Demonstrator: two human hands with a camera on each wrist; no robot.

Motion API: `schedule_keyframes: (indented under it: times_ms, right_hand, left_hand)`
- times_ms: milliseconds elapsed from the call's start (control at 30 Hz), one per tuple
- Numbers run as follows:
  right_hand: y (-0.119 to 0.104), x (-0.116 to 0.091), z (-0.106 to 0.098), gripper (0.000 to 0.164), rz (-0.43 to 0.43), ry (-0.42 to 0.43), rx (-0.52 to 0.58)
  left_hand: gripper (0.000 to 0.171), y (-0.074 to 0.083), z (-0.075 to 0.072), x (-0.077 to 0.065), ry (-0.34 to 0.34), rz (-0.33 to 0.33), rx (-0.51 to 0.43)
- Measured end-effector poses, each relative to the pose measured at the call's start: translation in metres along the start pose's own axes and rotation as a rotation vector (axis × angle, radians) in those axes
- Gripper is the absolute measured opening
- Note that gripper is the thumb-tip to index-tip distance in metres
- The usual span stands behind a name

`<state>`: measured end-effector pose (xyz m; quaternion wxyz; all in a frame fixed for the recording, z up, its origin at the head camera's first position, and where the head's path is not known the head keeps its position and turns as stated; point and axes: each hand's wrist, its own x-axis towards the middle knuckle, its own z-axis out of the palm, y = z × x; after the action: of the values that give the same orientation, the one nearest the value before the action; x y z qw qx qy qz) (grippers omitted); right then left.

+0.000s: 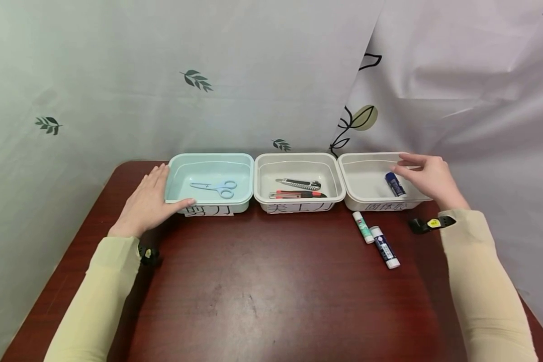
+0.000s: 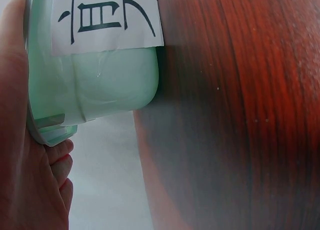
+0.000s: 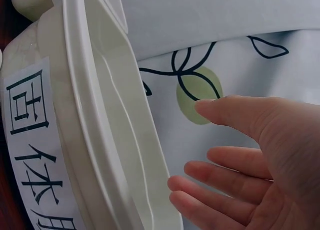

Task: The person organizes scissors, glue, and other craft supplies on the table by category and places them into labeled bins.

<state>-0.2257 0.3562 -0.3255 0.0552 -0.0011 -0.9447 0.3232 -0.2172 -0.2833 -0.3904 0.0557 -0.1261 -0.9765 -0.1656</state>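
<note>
My left hand (image 1: 148, 203) rests along the left side of the light-blue bin (image 1: 243, 207), its thumb on the front rim. A pair of light-blue scissors (image 1: 214, 187) lies in that bin. Over the right end of the right-hand white bin (image 1: 354, 203) is my right hand (image 1: 423, 176), fingers parted with nothing between them. Below it a dark-blue glue stick (image 1: 394, 184) is inside the bin. The right wrist view shows the same right hand (image 3: 240, 165) beside the bin's rim, palm and fingers visible.
Between those bins stands another white bin (image 1: 260, 201) with two utility knives, one black and white (image 1: 300, 184), one red and black (image 1: 298, 194). On the table (image 1: 253, 281), before the right bin, lie a green glue stick (image 1: 363, 227) and a navy-and-white glue stick (image 1: 384, 247). A patterned curtain (image 1: 253, 110) hangs behind.
</note>
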Motion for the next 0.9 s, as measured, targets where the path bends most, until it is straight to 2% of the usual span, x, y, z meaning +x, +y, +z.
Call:
schedule_keyframes:
  times_ms: [600,900]
  right_hand:
    - [-0.009,-0.024,-0.007,0.063,-0.028,0.011,-0.007]
    - [-0.015,-0.036,-0.007,0.06,-0.091,0.022,0.019]
  left_hand:
    - [0.116,-0.001,0.001,0.001,-0.002,0.004,-0.001]
    - [0.116,-0.001,0.0,0.001,0.001,0.0,-0.006]
